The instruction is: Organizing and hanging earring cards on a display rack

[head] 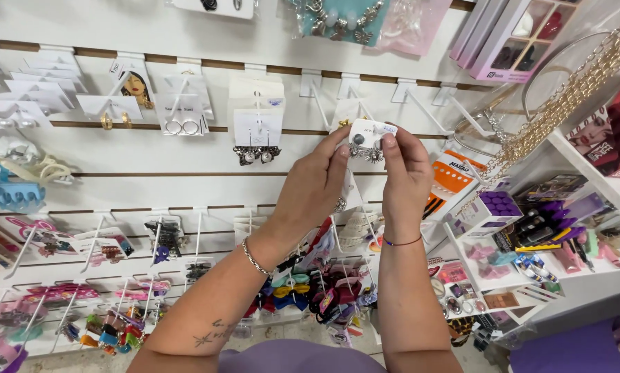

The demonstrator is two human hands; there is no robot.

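Observation:
Both my hands are raised to a white slatted display wall [151, 152]. Between them I hold a small white earring card [369, 135] carrying a pair of silver star-shaped earrings. My left hand [317, 183] pinches the card's left edge, and my right hand [405, 176] pinches its right upper corner. The card sits just in front of a white wall hook [324, 103]. A chain bracelet is on my left wrist and a thin dark cord on my right.
More earring cards [257, 128] hang on hooks to the left. Hair clips and colourful scrunchies [303, 287] hang lower down. At right, gold chains [572, 97] dangle over shelves with nail sets and small cosmetic boxes [493, 207].

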